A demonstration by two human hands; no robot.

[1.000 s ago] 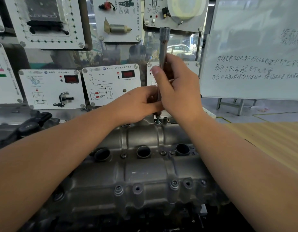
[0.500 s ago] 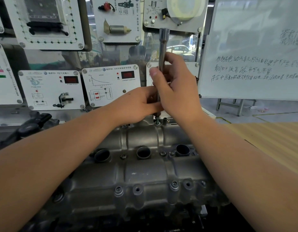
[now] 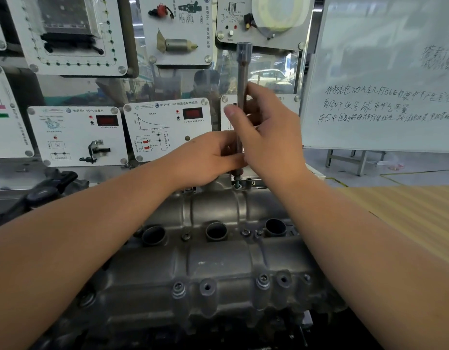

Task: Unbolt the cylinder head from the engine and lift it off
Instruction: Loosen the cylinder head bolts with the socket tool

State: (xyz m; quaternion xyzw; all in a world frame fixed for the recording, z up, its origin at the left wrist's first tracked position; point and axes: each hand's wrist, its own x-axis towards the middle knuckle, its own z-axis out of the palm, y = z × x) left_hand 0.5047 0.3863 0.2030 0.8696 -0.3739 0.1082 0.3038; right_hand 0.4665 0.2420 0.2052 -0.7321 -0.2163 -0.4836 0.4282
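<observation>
The grey cast cylinder head (image 3: pixel 218 263) fills the lower middle of the view, with three round plug wells and several bolts along its near edge. A long steel socket extension (image 3: pixel 242 72) stands upright over a bolt (image 3: pixel 236 179) on the head's far edge. My right hand (image 3: pixel 266 132) holds the shaft at mid height, thumb to the left of it and fingers curled round. My left hand (image 3: pixel 208 157) pinches the shaft's lower part just above the bolt. The tool's lower end is partly hidden by my fingers.
Behind the engine hang white demonstration panels (image 3: pixel 168 127) with meters and parts. A whiteboard (image 3: pixel 380 72) with handwriting stands at the right. A wooden bench top (image 3: pixel 407 213) lies right of the engine. A dark bracket (image 3: pixel 51 188) sits at the left.
My right hand's fingers have shifted round the shaft, as if turning it. The tool stays upright on the same bolt and my left hand has kept its place.
</observation>
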